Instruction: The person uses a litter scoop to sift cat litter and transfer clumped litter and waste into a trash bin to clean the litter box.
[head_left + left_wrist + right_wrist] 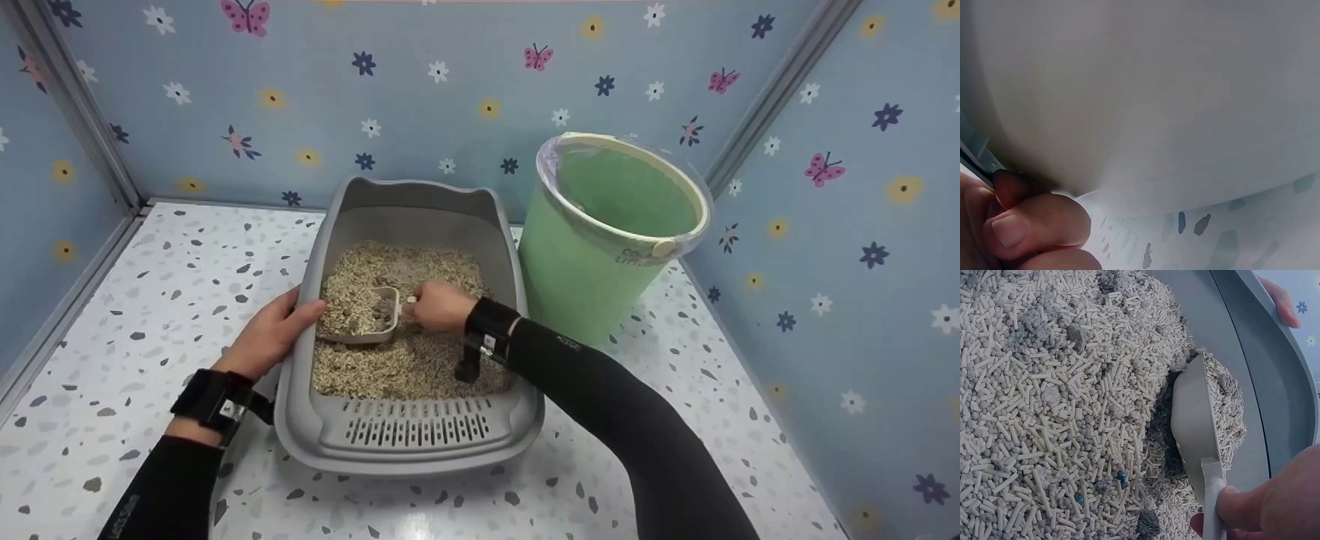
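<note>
A grey litter box (409, 450) holds pellet litter (390, 375) with darker clumps in it. My right hand (444, 306) grips the handle of a pale litter scoop (1193, 416), whose bowl lies in the litter toward the box's left wall. In the right wrist view, pellets and grey clumps heap the scoop. My left hand (266, 334) grips the box's left rim, thumb on top. The left wrist view shows its curled fingers (1044, 225) under the rim, beside the box's outer wall (1185, 101).
Right of the box stands a green bin (577, 277) with a clear plastic liner over its rim (622, 142). Blue flowered walls (420, 90) enclose the speckled floor (202, 285) at the back and both sides.
</note>
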